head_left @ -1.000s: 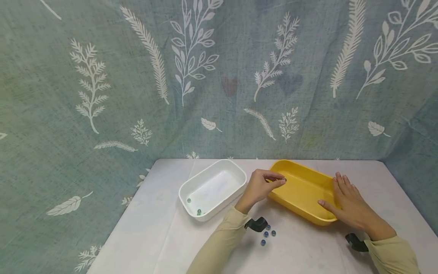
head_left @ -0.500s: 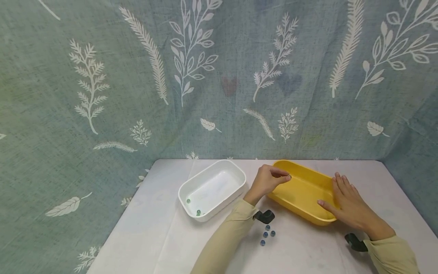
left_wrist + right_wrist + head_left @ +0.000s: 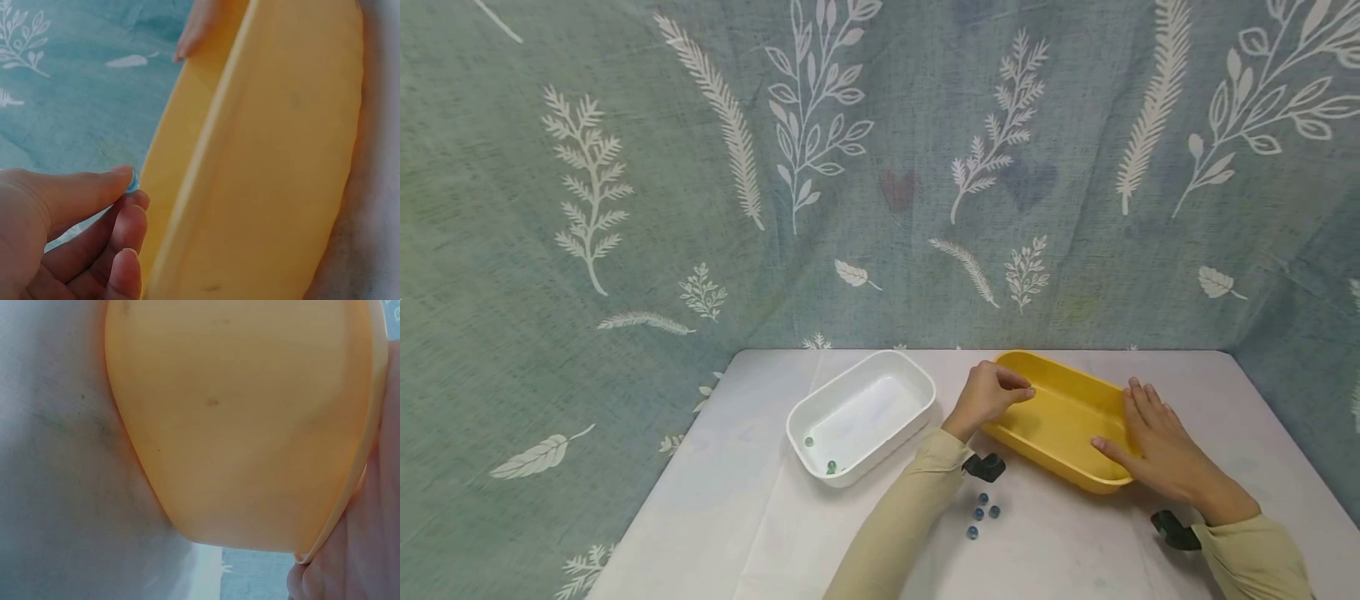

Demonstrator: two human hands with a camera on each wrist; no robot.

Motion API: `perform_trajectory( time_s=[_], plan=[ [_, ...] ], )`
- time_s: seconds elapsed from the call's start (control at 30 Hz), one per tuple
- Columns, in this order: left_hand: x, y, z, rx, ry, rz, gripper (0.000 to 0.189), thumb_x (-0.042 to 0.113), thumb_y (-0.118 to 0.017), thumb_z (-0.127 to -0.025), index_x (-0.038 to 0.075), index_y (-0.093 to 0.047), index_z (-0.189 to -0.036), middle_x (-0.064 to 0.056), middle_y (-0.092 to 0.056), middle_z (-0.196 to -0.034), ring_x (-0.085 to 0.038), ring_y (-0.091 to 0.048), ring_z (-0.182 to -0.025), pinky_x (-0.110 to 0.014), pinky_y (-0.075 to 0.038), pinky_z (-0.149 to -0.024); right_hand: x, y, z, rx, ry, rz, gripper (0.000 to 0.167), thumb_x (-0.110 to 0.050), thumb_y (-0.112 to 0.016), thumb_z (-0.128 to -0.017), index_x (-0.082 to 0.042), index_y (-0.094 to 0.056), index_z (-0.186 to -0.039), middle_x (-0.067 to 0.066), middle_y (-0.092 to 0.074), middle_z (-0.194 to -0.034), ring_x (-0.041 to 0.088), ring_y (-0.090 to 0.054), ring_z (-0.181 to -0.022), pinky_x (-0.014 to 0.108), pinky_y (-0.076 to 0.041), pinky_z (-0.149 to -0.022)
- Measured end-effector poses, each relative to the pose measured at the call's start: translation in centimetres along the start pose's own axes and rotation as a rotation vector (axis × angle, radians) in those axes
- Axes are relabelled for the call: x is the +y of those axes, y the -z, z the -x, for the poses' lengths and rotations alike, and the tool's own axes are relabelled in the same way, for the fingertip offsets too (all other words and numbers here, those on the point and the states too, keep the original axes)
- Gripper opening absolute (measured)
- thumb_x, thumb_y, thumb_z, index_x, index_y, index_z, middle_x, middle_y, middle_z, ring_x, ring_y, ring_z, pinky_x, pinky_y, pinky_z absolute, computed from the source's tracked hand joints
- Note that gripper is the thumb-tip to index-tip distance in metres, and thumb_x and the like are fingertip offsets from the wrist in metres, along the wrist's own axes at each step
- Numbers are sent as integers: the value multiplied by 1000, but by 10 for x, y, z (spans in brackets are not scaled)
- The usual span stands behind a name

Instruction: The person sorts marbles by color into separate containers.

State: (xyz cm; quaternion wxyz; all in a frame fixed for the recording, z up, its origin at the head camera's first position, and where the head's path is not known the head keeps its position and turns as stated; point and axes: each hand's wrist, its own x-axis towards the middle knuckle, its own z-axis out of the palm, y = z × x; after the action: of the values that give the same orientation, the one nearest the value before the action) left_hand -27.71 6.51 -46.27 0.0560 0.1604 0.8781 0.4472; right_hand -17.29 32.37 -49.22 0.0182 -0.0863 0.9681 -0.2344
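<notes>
My left hand (image 3: 987, 398) pinches a small blue glass marble (image 3: 133, 180) between thumb and index finger. It hovers over the left end of the yellow bin (image 3: 1060, 468). In the left wrist view the marble sits just above the bin's rim. At the bin's right end, my right hand (image 3: 1172, 454) rests on the rim with straight fingers, its thumb over the inside. The right wrist view shows the bin's outer wall (image 3: 237, 425) with that hand along its edge. Several blue marbles (image 3: 979, 514) lie on the table in front of the bin.
A white bin (image 3: 800, 410) stands left of the yellow one, with several green marbles (image 3: 831, 465) at its near end. Both stand on a white-covered table (image 3: 820, 542). A green leaf-patterned cloth (image 3: 880, 167) hangs behind.
My left hand has moved slightly right and away from me over the yellow bin, still pinching the marble, then held nearly still. My right hand stays on the rim.
</notes>
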Motion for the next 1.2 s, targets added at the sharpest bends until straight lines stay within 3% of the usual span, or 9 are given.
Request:
perform_trajectory(
  time_s=[0.27, 0.6, 1.2],
  plan=[
    [-4, -3, -2, -4, 2, -25, 12, 20, -81, -90, 12, -84, -98, 0, -82, -96, -5, -70, -84, -16, -55, -73, 0, -1, 0, -1, -2, -1, 109, -63, -52, -100, 15, -3, -159, 36, 8, -168, 55, 9, -156, 74, 2, -124],
    [-7, -2, -4, 45, -19, -50, 14, 16, -81, -90, 9, -84, -102, -3, -81, -95, -4, -68, -80, -14, -54, -70, 0, -1, -1, -1, 2, -3, 109, -64, -51, -100, 15, -3, -159, 36, 8, -168, 55, 9, -156, 75, 0, -123],
    [-5, 24, 11, 65, -93, 40, 18, 18, -81, -90, 7, -83, -104, -6, -81, -99, -3, -68, -80, -13, -55, -71, 1, 0, -1, -7, -5, 3, 111, -65, -51, -100, 14, -1, -159, 35, 9, -168, 55, 8, -156, 73, 1, -124]
  ],
)
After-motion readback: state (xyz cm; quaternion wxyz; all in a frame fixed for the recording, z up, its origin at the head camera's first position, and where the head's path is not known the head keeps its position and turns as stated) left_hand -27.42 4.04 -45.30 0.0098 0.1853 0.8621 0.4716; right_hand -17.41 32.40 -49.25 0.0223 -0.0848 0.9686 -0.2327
